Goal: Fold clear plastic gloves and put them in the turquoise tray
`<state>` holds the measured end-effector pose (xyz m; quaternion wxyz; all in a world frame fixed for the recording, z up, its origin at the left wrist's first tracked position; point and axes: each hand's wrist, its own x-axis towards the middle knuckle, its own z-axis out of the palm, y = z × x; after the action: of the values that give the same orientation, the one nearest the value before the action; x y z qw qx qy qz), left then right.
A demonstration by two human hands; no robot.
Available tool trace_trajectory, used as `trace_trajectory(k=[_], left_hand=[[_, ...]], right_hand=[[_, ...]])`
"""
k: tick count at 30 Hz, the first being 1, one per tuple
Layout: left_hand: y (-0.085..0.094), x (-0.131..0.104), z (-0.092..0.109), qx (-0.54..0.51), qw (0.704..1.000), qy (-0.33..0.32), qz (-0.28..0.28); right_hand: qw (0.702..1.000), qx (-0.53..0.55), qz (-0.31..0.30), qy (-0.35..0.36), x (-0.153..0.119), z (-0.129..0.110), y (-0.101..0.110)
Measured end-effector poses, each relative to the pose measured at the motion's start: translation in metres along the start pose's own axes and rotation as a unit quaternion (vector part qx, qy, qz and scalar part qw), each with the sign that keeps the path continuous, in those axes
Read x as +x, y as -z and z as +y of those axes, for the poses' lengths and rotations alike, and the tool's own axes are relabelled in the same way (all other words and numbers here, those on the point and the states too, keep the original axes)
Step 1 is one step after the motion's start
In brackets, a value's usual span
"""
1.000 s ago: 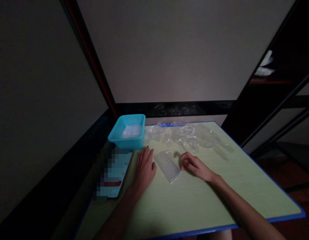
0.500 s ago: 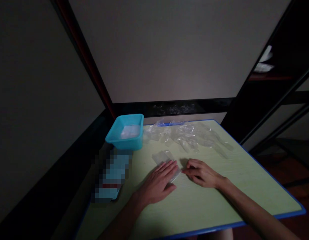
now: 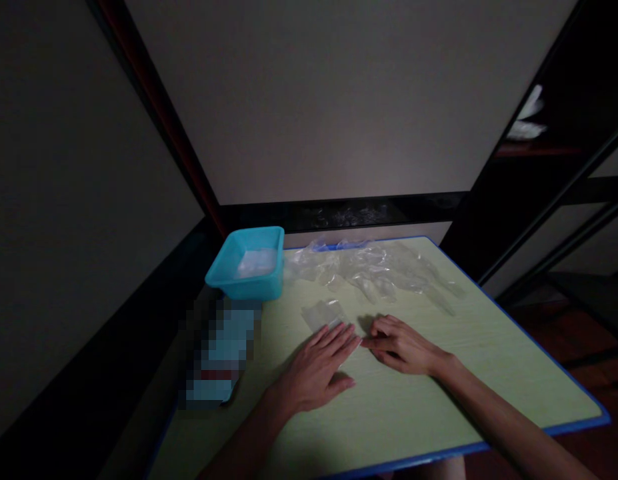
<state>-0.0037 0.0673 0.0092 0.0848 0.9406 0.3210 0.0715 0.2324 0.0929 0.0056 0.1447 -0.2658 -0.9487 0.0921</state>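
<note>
Lying on the table (image 3: 399,413) in the head view, a clear plastic packet (image 3: 321,315) is partly covered by the left hand (image 3: 319,370), opened flat; the right hand (image 3: 399,347) is half-curled at the packet's edge, any grip indiscernible.

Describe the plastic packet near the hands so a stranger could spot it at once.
On the pale green, blue-edged table, find the left hand near the middle. The packet shows just beyond, partly covered by it. It lies flat and straight-edged, unlike the crumpled clear plastic behind it.
</note>
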Motion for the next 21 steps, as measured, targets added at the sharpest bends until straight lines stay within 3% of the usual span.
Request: trace_trajectory(k=[21], left_hand=[[0.0006,-0.0005,-0.0005,0.006,1.0,0.002,-0.007]], right_hand=[[0.999,0.016,0.034,-0.004,-0.0037,0.0004,-0.0001]])
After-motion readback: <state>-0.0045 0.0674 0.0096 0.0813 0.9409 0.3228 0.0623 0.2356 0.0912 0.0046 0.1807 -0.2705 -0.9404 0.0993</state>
